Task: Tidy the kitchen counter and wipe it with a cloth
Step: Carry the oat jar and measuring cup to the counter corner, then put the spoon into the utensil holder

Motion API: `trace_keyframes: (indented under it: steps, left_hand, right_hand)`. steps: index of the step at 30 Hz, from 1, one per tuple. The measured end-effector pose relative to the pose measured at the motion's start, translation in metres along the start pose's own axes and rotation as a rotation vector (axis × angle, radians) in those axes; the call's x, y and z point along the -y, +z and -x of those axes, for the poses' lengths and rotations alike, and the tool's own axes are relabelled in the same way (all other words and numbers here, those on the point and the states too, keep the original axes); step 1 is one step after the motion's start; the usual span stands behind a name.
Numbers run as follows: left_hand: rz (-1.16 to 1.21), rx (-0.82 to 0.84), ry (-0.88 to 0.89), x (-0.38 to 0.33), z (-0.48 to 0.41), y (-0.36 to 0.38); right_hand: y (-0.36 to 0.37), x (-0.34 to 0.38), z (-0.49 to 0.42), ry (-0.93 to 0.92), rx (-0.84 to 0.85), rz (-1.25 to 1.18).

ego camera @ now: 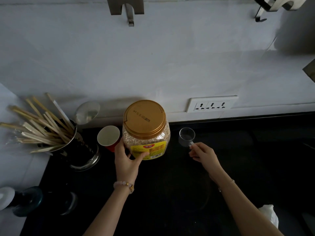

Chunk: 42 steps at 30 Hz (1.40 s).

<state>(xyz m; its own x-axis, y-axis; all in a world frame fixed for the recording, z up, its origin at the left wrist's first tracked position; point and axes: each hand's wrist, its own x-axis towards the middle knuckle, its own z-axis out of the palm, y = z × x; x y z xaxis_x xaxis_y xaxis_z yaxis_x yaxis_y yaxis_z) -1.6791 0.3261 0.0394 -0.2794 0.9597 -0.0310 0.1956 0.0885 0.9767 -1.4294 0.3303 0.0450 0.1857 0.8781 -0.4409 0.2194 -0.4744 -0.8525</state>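
A pale wall (153,57) rose behind the black counter (238,167), dimly lit. A white triple socket plate (211,104) sat low on it, up and right of the grips. Metal hooks (130,16) hung high above, and white tile (13,167) flanked the far left.

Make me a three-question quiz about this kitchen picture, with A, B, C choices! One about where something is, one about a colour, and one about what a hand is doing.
1. Where is the red cup?
A. Left of the oat jar
B. On top of the jar
C. Under the socket

2. What colour is the jar's lid?
A. Blue
B. Gold
C. White

3. What is the right hand doing?
A. Lying flat on the counter
B. Gripping the chopsticks
C. Pinching the clear scoop's handle

Answers:
1 A: the red cup stands just left of the oat jar, which the left hand grips.
2 B: the lid is gold.
3 C: the right hand holds the clear scoop by its handle.
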Motion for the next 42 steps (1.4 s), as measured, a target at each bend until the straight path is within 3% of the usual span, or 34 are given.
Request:
trace_keyframes:
  steps: [24, 30, 34, 42]
  left_hand:
    - [-0.054, 0.037, -0.039, -0.006, 0.001, -0.002]
    - [-0.188, 0.152, -0.010, -0.017, 0.001, -0.013]
    - [-0.255, 0.211, -0.107, -0.027, 0.012, -0.029]
    - [-0.447, 0.307, -0.152, 0.005, 0.112, -0.081]
  right_hand:
    - [0.011, 0.006, -0.019, 0.073, -0.017, -0.069]
    - [0.000, 0.004, -0.003, 0.070, -0.009, 0.041]
    - [-0.013, -0.001, 0.023, 0.030, -0.022, 0.159]
    - [-0.017, -0.047, 0.110, -0.022, -0.049, 0.285]
